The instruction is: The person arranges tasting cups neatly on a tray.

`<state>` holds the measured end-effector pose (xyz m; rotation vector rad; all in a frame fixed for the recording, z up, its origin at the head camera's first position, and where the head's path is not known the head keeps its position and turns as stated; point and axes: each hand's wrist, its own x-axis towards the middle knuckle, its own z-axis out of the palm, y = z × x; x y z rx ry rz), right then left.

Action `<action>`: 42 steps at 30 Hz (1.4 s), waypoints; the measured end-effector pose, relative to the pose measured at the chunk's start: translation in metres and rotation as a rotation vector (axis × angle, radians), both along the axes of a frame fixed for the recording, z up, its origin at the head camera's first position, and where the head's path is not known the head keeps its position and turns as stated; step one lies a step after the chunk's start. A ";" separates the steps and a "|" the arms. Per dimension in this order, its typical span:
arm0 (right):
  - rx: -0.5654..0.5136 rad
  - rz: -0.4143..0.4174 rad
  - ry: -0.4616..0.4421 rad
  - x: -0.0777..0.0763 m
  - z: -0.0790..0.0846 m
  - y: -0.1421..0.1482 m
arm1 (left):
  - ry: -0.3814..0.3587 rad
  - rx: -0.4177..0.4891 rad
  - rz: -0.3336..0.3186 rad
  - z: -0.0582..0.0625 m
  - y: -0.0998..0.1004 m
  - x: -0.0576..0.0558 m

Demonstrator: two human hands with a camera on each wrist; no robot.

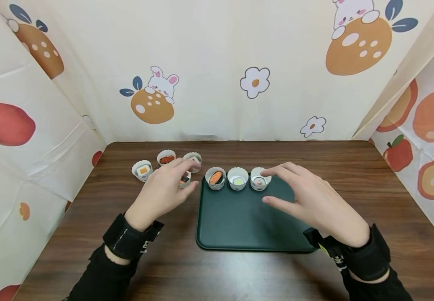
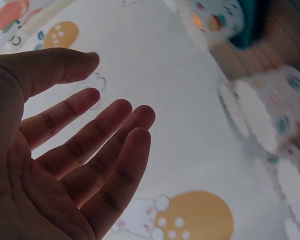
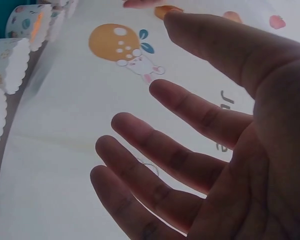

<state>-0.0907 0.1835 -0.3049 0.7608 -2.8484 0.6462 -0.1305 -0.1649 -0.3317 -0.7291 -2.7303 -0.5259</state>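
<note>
My left hand (image 1: pixel 166 190) hovers above a group of white paper cups left of the tray, its fingers spread and holding nothing. Partly hidden under it is a cup with dark and orange contents (image 1: pixel 185 180). Around it stand a cup with a yellow-topped piece (image 1: pixel 143 170), a cup with red topping (image 1: pixel 166 158) and another white cup (image 1: pixel 194 159). On the green tray (image 1: pixel 239 221), a row holds a cup with orange sushi (image 1: pixel 215 178), a cup with a pale green piece (image 1: pixel 237 179) and a cup with a pinkish piece (image 1: pixel 259 182). Beside that last cup, my right hand (image 1: pixel 311 196) holds nothing.
The brown wooden table (image 1: pixel 164 267) carries the tray and cups. A printed cloth (image 1: pixel 209 83) hangs behind it, with further cloth at both sides. Black bands (image 1: pixel 126 238) wrap both wrists.
</note>
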 end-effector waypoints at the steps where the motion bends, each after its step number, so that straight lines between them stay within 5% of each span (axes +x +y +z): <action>1: -0.001 0.005 -0.001 0.001 0.001 0.000 | -0.004 -0.004 0.011 -0.001 -0.004 0.000; 19: -0.026 0.095 0.076 0.019 0.016 0.005 | -0.039 -0.052 0.213 -0.013 -0.080 -0.008; 35: -0.054 0.123 0.114 0.032 0.023 0.004 | -0.199 -0.058 0.324 -0.045 -0.125 -0.039; 42: -0.047 0.122 0.098 0.030 0.022 0.005 | -0.248 -0.085 0.290 -0.053 -0.129 -0.055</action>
